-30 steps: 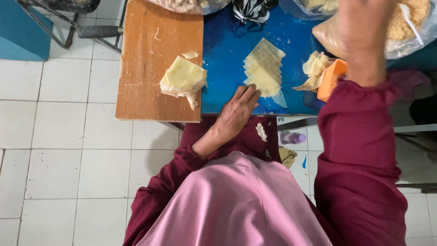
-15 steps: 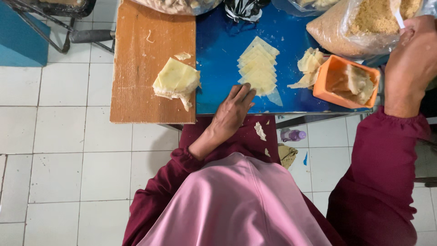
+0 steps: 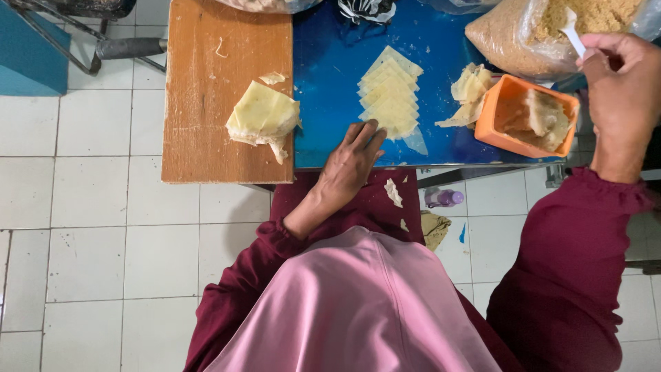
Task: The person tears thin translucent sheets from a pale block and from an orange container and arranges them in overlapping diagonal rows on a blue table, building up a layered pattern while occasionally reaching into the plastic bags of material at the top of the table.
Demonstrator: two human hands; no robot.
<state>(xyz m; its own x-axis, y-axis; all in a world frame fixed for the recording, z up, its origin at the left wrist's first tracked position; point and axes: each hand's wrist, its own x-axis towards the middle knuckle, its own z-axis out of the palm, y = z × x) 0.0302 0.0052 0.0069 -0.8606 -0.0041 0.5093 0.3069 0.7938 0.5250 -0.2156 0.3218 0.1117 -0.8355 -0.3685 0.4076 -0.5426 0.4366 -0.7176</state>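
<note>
My left hand (image 3: 351,162) rests flat at the front edge of the blue table (image 3: 330,76), fingertips touching the near end of a row of overlapping pale square wrappers (image 3: 391,96). My right hand (image 3: 623,89) is raised at the right, closed around a white spoon (image 3: 573,31) whose end sits in a clear bag of brown crumbly filling (image 3: 537,34). An orange tub (image 3: 527,114) holding some dough stands just left of that hand. A small pile of folded wrappers (image 3: 468,93) lies beside the tub.
A wooden board (image 3: 213,124) left of the table carries a stack of wrappers (image 3: 264,117). A metal chair frame (image 3: 103,45) stands on the white tiled floor at top left. A small purple bottle (image 3: 444,198) lies under the table. Dough scraps sit on my lap.
My right arm has swung from over the table's middle out to the right, uncovering the orange tub and filling bag. The left hand has stayed by the wrappers.
</note>
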